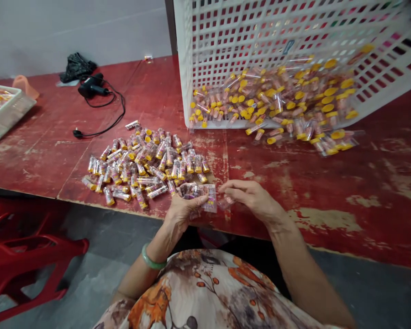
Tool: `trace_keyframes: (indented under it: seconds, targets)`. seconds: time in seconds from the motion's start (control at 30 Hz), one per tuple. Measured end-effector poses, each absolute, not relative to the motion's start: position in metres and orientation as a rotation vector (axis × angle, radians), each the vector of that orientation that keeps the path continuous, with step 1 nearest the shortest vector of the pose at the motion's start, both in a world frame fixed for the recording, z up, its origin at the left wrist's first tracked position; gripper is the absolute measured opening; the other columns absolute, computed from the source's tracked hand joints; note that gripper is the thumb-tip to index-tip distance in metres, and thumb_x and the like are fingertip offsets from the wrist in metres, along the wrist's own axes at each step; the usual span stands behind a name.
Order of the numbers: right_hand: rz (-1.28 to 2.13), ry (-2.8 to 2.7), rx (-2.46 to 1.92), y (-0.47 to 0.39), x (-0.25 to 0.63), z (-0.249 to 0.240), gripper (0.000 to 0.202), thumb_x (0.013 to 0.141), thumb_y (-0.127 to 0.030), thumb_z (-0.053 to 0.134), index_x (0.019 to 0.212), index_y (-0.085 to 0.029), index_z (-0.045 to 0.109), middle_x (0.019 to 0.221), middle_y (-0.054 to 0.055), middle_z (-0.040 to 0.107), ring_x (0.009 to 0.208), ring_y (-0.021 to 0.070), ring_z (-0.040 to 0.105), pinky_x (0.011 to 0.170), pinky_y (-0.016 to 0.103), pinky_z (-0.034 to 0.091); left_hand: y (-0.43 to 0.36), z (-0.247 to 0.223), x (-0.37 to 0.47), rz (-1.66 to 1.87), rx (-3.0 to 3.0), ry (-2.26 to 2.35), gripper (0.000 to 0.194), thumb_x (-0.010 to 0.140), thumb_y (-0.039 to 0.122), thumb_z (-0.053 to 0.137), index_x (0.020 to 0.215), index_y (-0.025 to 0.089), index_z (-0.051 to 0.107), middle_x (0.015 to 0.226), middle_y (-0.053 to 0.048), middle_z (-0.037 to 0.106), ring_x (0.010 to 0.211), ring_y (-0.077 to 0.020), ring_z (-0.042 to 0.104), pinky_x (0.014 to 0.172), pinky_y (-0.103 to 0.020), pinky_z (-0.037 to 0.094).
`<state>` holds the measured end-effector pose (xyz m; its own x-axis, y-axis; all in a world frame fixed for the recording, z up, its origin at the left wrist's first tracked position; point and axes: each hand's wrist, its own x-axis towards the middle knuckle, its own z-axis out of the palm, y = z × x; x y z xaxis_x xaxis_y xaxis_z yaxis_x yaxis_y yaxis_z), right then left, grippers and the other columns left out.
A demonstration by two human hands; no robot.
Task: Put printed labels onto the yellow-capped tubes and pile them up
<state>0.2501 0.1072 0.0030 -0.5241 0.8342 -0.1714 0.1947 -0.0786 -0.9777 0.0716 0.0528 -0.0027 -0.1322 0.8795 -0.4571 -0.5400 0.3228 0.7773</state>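
Note:
My left hand [181,211] is closed over the table's front edge, its thumb pressing on flat, clear printed plastic sleeves [211,204]. Just to the right, my right hand [258,200] pinches a small clear tube [227,201] with pinkish contents close to the end of the sleeves. The tube is partly hidden by my fingers, and I cannot tell whether it touches the sleeves. Beyond my left hand lies a pile of small yellow-capped tubes [137,169] in printed wrapping.
A white plastic basket [187,68] lies on its side at the back right, unwrapped yellow-capped tubes [260,103] spilling from it onto the red table [260,169]. At left are a black corded tool [93,86], a black bag [77,66], a white tray [12,114] and red stools [30,256].

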Motion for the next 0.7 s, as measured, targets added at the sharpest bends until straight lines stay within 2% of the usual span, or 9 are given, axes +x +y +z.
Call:
trace_keyframes:
  seconds: [0.1, 0.2, 0.37, 0.53, 0.7]
  targets:
    - [1.45, -1.715, -1.029, 0.084, 0.267, 0.002, 0.023, 0.083, -0.036, 0.058, 0.096, -0.019, 0.066, 0.09, 0.004, 0.063, 0.08, 0.0152, 0.057, 0.071, 0.025, 0.045, 0.051, -0.002, 0.076, 1.365, 0.255, 1.185, 0.045, 0.046, 0.018, 0.087, 0.086, 0.01, 0.069, 0.081, -0.008, 0.072, 0.067, -0.0186, 0.066, 0.069, -0.033, 0.054]
    - [1.208, -1.745, -0.902, 0.059, 0.272, -0.002, 0.018, 0.083, -0.028, 0.059, 0.098, -0.021, 0.065, 0.098, 0.005, 0.061, 0.093, 0.0181, 0.058, 0.081, 0.028, 0.046, 0.049, -0.005, 0.081, 1.402, 0.181, 1.17, 0.039, 0.047, 0.02, 0.088, 0.08, 0.01, 0.069, 0.074, -0.006, 0.071, 0.063, -0.0162, 0.065, 0.068, -0.031, 0.053]
    - [0.854, -1.775, -0.905, 0.035, 0.258, -0.009, 0.025, 0.083, -0.015, 0.058, 0.107, -0.023, 0.063, 0.1, 0.006, 0.06, 0.091, 0.0169, 0.06, 0.078, 0.029, 0.05, 0.047, -0.008, 0.089, 1.395, 0.072, 1.111, 0.04, 0.047, 0.024, 0.088, 0.08, 0.013, 0.068, 0.071, -0.002, 0.07, 0.057, -0.0142, 0.063, 0.06, -0.029, 0.052]
    - [0.603, -1.731, -0.932, 0.03, 0.246, -0.013, 0.03, 0.083, -0.012, 0.058, 0.11, -0.023, 0.062, 0.099, 0.007, 0.06, 0.089, 0.0179, 0.061, 0.075, 0.031, 0.052, 0.042, -0.001, 0.096, 1.41, 0.122, 1.007, 0.041, 0.05, 0.027, 0.087, 0.082, 0.014, 0.067, 0.074, -0.002, 0.069, 0.061, -0.0138, 0.063, 0.063, -0.027, 0.051]
    - [0.298, -1.735, -0.967, 0.026, 0.24, -0.019, 0.036, 0.081, -0.013, 0.06, 0.116, -0.023, 0.061, 0.101, 0.009, 0.062, 0.087, 0.0205, 0.063, 0.072, 0.034, 0.055, 0.035, 0.004, 0.101, 1.344, 0.107, 1.0, 0.035, 0.051, 0.028, 0.087, 0.074, 0.012, 0.065, 0.068, -0.002, 0.067, 0.054, -0.0111, 0.059, 0.058, -0.025, 0.049]
